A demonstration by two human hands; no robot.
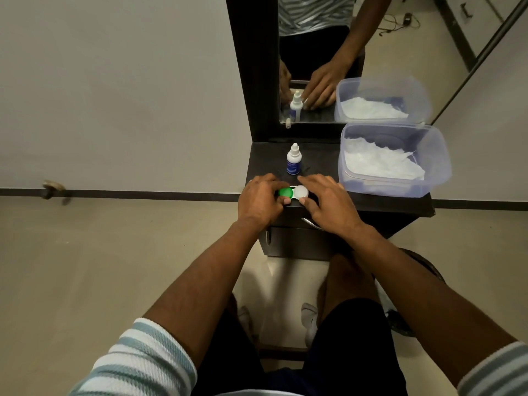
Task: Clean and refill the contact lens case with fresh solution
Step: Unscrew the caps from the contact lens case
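Head view showed the contact lens case (293, 192) lying near the front edge of a dark shelf (320, 158), its green cap (285, 192) on the left and its white cap (301, 191) on the right. Left hand (258, 200) gripped the green end, fingers curled over it and thumb at its front. Right hand (328, 202) pinched the white end between forefinger and thumb. Just behind the case stood the solution bottle (294, 160), upright. To the right sat a clear plastic tub (393, 160) holding white tissue (380, 161), in front of a mirror (314, 52)
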